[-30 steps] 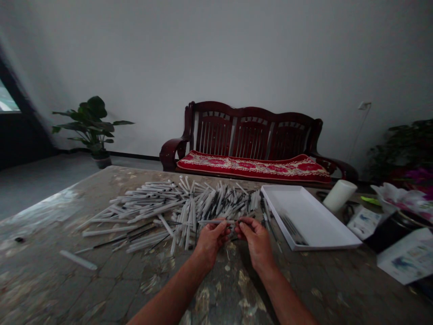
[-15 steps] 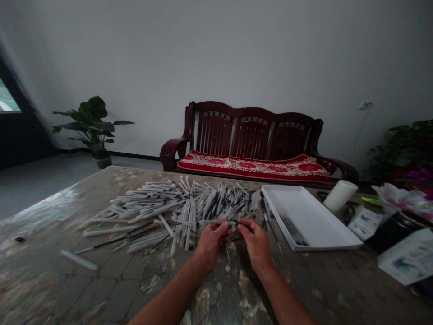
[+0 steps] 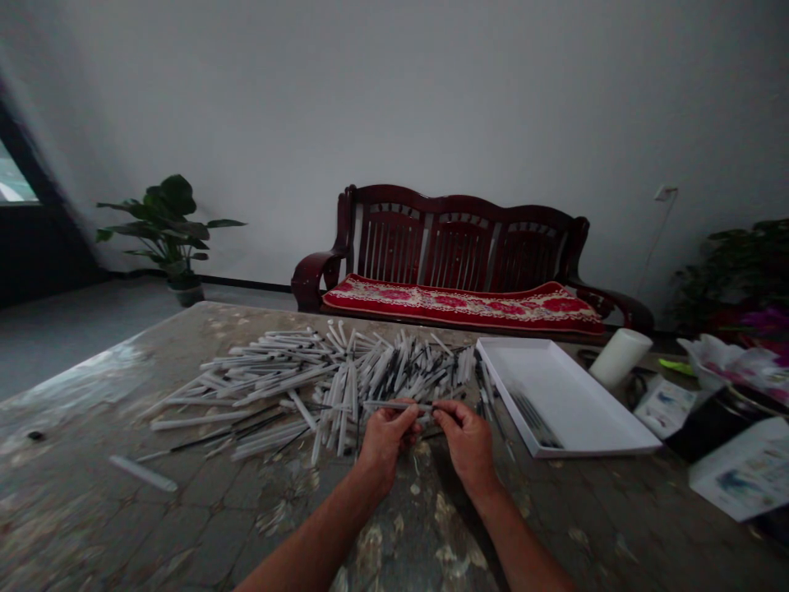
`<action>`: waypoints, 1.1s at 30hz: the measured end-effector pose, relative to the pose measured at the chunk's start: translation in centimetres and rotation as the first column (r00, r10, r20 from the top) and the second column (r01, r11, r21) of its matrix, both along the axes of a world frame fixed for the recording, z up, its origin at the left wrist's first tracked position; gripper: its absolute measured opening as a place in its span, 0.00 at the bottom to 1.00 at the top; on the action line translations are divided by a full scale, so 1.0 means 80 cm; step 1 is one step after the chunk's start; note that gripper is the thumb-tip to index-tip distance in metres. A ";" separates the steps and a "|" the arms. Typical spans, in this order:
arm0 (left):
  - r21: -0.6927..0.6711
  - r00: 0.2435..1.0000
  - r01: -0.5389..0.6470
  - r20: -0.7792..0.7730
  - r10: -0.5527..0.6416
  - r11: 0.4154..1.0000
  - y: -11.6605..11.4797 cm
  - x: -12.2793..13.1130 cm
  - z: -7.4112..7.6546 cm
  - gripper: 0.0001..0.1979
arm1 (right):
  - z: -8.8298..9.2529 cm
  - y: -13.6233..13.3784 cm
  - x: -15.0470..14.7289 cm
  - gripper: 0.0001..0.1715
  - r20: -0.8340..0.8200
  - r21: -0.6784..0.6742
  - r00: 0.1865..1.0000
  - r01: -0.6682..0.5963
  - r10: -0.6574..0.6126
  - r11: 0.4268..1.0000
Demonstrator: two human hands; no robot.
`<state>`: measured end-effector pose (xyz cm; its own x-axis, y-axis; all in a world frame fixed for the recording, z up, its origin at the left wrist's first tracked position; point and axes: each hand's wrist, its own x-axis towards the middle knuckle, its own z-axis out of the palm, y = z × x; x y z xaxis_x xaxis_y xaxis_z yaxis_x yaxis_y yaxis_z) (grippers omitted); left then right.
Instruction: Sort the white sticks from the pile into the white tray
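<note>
A: Where is the stick?
B: In both hands. The left hand (image 3: 385, 436) holds the stick (image 3: 383, 404), and it sticks out to 9 o'clock. The right hand (image 3: 465, 432) is on its dark end, at 3 o'clock.

A: How is the grip?
B: Both are narrow, with the stick pinched in them. I can't tell how hard they squeeze.

A: What could go wrong?
B: The stick might slip. It is thin and looks smooth. If the right hand tugs hard and the left is loose, it could pop out, hit the table (image 3: 259, 518) and roll.

A: And the pile (image 3: 345, 374)?
B: It spreads from 9 to 12 o'clock, just past the hands. A dropped stick could get lost there, because they look so alike. A bump might make the pile slide.

A: What about the tray (image 3: 597, 403)?
B: It sits at 2 o'clock. Its wall is low. If the right arm swings wide, it could knock the tray and mix up the dark sticks (image 3: 535, 419) inside.

A: Anything farther?
B: A white roll (image 3: 621, 358) is past the tray, at 2 o'clock. A shoved tray could tip it.
</note>
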<state>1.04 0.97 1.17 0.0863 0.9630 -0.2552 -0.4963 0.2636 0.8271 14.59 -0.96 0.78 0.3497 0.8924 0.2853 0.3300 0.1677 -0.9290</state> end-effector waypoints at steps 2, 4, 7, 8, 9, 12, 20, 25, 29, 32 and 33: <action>0.012 1.000 -0.002 -0.020 0.002 1.000 -0.001 0.001 0.002 0.21 | -0.001 0.000 0.002 0.13 0.030 0.000 0.999 -0.010 0.010 1.000; 0.026 0.999 -0.004 -0.034 0.004 1.000 -0.001 0.001 0.003 0.20 | -0.001 -0.002 0.004 0.12 0.081 -0.002 0.996 -0.023 0.023 1.000; 0.057 0.998 -0.017 -0.058 0.020 0.998 -0.001 0.001 0.004 0.19 | 0.002 -0.006 0.003 0.11 0.213 0.007 0.976 -0.045 0.042 0.999; 0.066 0.997 -0.024 -0.066 0.028 0.998 -0.001 0.001 0.004 0.19 | 0.004 -0.007 0.003 0.12 0.264 0.014 0.964 -0.048 0.043 0.999; 0.075 0.997 -0.030 -0.071 0.035 0.997 -0.001 0.002 0.004 0.19 | 0.004 -0.008 0.002 0.13 0.313 0.020 0.949 -0.050 0.041 0.999; 0.102 0.996 -0.021 -0.082 0.030 0.995 -0.002 0.004 0.004 0.19 | 0.005 -0.009 0.001 0.20 0.405 0.019 0.914 -0.040 0.029 0.999; 0.079 0.995 0.002 -0.096 0.005 0.997 -0.003 0.002 0.005 0.18 | 0.012 -0.012 0.004 0.17 0.287 -0.006 0.951 -0.118 0.114 0.993; 0.079 0.994 0.024 -0.109 -0.015 0.997 -0.005 0.003 0.005 0.18 | 0.010 -0.011 0.004 0.19 0.315 0.004 0.945 -0.091 0.085 0.996; 0.070 0.993 0.033 -0.119 -0.025 0.997 -0.006 0.003 0.006 0.18 | 0.009 -0.012 0.006 0.22 0.298 -0.026 0.950 -0.090 0.094 0.996; 0.064 0.993 0.036 -0.117 -0.029 0.997 -0.005 0.002 0.006 0.18 | 0.010 -0.013 0.006 0.16 0.297 -0.014 0.946 -0.132 0.130 0.991; 0.065 0.993 0.034 -0.116 -0.026 0.997 -0.005 0.001 0.006 0.18 | 0.011 -0.013 0.005 0.14 0.305 -0.014 0.943 -0.137 0.134 0.991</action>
